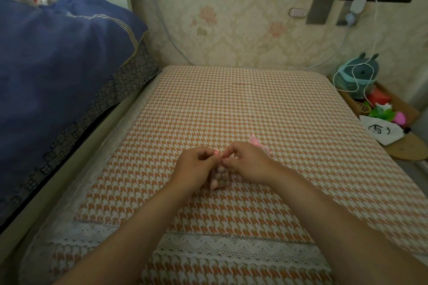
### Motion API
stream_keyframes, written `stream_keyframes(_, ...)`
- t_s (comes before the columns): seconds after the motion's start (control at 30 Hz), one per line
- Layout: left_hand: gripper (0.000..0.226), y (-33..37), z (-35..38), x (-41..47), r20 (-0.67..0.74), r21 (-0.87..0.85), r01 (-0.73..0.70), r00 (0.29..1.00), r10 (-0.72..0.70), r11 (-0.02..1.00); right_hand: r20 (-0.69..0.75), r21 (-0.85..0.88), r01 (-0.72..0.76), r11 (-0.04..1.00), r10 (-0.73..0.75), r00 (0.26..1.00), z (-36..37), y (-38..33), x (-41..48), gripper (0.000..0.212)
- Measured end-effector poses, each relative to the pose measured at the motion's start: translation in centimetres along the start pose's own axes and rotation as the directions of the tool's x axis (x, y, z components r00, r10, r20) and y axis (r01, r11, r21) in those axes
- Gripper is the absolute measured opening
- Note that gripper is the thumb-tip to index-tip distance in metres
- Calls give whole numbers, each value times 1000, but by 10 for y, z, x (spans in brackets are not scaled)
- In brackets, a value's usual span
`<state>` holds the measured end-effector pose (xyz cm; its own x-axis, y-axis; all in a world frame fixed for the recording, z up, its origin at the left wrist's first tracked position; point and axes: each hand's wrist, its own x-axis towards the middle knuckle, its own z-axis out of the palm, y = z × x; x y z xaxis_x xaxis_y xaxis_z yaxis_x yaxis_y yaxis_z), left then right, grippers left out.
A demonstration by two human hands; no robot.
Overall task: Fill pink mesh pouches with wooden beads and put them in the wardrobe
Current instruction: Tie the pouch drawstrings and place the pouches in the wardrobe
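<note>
A pink mesh pouch [219,177] filled with wooden beads hangs between my hands, its bottom resting on the orange houndstooth cloth [243,104]. My left hand [195,165] pinches the pouch's top from the left. My right hand [249,161] pinches it from the right, fingertips almost touching the left ones. Another pink mesh pouch [257,142] lies on the cloth just behind my right hand, partly hidden by it. The wardrobe is not in view.
A blue quilt [58,58] is piled on the bed at the left. At the right, a low shelf holds a teal plush toy [356,74], a white drawstring bag [382,131] and bright small items. The wallpapered wall stands behind.
</note>
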<state>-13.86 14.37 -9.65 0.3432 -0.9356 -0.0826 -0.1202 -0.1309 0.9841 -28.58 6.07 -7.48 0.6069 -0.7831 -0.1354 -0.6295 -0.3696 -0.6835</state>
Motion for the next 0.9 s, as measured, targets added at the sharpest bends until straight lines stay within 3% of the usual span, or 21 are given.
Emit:
stream_keyframes(0.13,28,5,1,4,-95,280,-65,991,95,958,137,-286,8,958,32,990,-17,-10,-13,34)
stream_keyframes(0.23,21,7,1,9,-99,404,-65,989,114,912,175,-442,85,893,-7,985,-23,-10,-20,27)
stream_keyframes(0.4,28,11,7,6,-6,484,-82,995,98,871,104,-667,296,684,-307,946,-26,-31,-22,17)
stream_keyframes(0.47,26,12,7,4,37,550,-116,993,115,827,82,-682,319,658,-364,928,-30,-37,-17,18)
stream_keyframes(0.53,21,9,6,4,116,475,-161,986,120,865,44,-618,317,719,-371,927,-32,-34,-14,15)
stream_keyframes(0.67,6,0,4,5,168,230,-194,973,158,954,-116,-138,226,964,-243,963,-31,-14,-10,5)
stream_keyframes(0.77,5,-9,5,6,156,134,-242,963,221,961,-96,193,116,974,-99,990,-33,-6,-9,9)
stream_keyframes(0.9,5,-12,11,0,132,54,-233,966,224,971,70,286,3,958,-24,997,-34,2,-8,2)
